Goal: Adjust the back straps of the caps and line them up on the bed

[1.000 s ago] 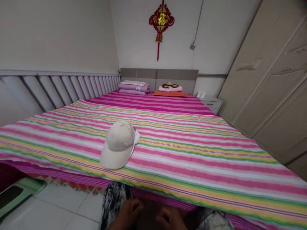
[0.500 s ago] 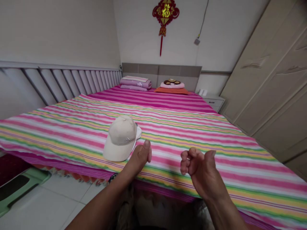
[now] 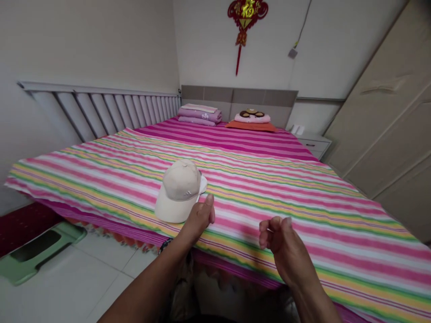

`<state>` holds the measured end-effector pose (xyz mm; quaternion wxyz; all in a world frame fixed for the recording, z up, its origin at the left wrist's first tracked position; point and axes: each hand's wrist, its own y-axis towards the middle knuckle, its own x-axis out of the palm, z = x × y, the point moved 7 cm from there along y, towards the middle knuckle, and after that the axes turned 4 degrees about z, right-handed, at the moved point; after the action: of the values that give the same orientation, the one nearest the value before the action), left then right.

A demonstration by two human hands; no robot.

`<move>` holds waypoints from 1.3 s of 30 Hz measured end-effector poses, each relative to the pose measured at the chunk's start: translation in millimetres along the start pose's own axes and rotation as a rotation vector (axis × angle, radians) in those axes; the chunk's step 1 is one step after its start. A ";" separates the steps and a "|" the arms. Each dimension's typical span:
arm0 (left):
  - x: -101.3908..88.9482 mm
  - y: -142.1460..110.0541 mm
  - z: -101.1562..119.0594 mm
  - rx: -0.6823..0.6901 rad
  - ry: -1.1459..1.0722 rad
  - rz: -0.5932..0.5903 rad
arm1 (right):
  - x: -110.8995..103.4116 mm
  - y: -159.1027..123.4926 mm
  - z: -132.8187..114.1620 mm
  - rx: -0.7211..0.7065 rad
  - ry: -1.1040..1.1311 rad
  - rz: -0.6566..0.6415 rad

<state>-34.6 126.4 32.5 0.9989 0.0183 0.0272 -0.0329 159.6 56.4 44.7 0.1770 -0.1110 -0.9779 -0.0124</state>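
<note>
Pink-striped cloth (image 3: 336, 215) spreads beneath the fingers (image 3: 266, 226) of the right hand (image 3: 284, 244), loosely curled and empty. The left hand (image 3: 201, 215), thumb up, hides how far its own are bent; it overlaps the cream cap (image 3: 182, 181), contact unclear. Farther off, folded purple bedding (image 3: 200, 115) lies before the headboard (image 3: 264, 99).

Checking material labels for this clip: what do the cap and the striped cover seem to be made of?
Cap: probably woven fabric, matte, judging by its dull, glare-free surface.
Striped cover: thin matte cloth, by its faint wrinkles; cotton or synthetic, I can't tell.
</note>
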 end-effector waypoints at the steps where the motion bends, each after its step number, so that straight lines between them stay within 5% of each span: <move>1: -3.0 -1.2 -6.2 -0.022 -0.027 0.009 | -0.2 -0.4 7.5 0.023 -0.064 -0.009; 4: -21.5 -4.8 -34.2 -0.151 -0.281 0.109 | 0.1 -1.6 34.1 0.114 -0.183 -0.056; 9: -70.7 -18.3 -92.8 -0.435 -0.748 0.564 | 8.8 -4.6 60.2 0.207 -0.232 -0.137; 13: -94.2 -29.7 -113.8 -0.473 -0.815 0.777 | 17.2 -6.4 67.5 0.227 -0.245 -0.189; 17: -104.2 -37.4 -125.8 -0.534 -0.767 0.845 | 19.0 -8.6 85.7 0.275 -0.269 -0.241; 22: -112.5 -29.3 -115.6 -0.469 -0.768 0.789 | 21.5 -13.6 104.1 0.289 -0.343 -0.299; 30: -118.8 -8.4 -65.3 -0.142 -0.878 0.613 | 24.7 -16.8 113.3 0.330 -0.387 -0.343; 35: -88.2 -11.7 -53.2 0.039 -0.948 0.360 | 27.1 -16.1 111.3 0.301 -0.341 -0.348; 39: -35.0 -38.4 -77.0 -0.083 -0.919 0.085 | 27.7 -12.4 90.5 0.210 -0.110 -0.316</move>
<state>-76.1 93.4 -43.7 0.9077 -0.0369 -0.4179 0.0047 100.5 55.9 -30.2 0.1297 0.0623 -0.9873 0.0679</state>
